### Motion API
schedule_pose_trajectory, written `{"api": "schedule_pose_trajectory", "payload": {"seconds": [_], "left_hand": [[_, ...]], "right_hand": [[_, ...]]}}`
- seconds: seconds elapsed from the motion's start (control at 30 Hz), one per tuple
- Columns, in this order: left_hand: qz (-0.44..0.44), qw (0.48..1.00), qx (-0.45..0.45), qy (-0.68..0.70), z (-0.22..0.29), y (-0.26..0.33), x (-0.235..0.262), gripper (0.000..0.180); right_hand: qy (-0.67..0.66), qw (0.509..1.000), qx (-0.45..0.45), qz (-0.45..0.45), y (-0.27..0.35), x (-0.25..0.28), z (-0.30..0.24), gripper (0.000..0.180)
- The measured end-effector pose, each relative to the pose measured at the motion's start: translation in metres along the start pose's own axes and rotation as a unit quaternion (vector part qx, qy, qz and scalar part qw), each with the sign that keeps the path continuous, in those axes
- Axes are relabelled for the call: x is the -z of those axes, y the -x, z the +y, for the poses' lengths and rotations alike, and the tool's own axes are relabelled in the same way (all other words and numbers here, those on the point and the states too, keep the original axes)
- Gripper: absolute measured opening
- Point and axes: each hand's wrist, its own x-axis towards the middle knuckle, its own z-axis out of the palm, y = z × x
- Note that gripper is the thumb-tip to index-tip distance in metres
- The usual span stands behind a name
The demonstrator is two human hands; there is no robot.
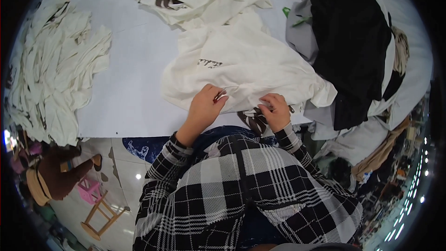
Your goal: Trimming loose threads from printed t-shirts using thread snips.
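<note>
The head view looks steeply down from the person's own head, upright, through a wide fisheye lens (straight edges bow toward its dark rim). It sits close: the plaid shirt (213,181) fills the lower middle, the left hand (206,105) and right hand (278,113) lie near the centre, the table (127,83) stretches away above them, and tiled floor (127,183) shows at lower left.

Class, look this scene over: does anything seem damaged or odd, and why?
Dark, ragged marks on the pale floor, lower left, interrupt its otherwise even surface; stains or damage, I cannot tell. The central white garment looks merely rumpled.
</note>
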Motion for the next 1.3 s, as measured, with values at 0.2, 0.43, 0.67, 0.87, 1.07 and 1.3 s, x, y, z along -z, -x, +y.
{"api": "schedule_pose_trajectory", "payload": {"seconds": [0.2,0.43,0.67,0.87,1.07,1.3], "left_hand": [[-0.133,0.97,0.152,0.135,0.004,-0.044,-0.039,0.028],[-0.033,0.946,0.2,0.251,-0.004,-0.033,-0.056,0.026],[-0.2,0.854,0.334,0.347,0.003,-0.033,-0.048,0.017],[-0.216,0.819,0.311,0.431,0.011,-0.029,-0.042,0.014],[-0.222,0.852,0.251,0.402,0.018,-0.026,-0.039,0.013],[-0.225,0.868,0.23,0.378,0.024,-0.025,-0.039,0.022]], "right_hand": [[0.026,0.991,0.087,0.094,-0.005,-0.001,-0.018,0.021],[-0.11,0.991,-0.021,0.074,-0.016,-0.015,-0.013,0.03],[-0.134,0.988,-0.062,0.045,-0.005,-0.023,-0.005,0.032],[-0.269,0.958,-0.086,0.049,-0.001,-0.01,-0.012,0.027],[-0.387,0.91,-0.121,0.089,0.001,-0.02,-0.015,0.019],[-0.441,0.867,-0.202,0.115,-0.002,-0.028,-0.011,0.006]]}}
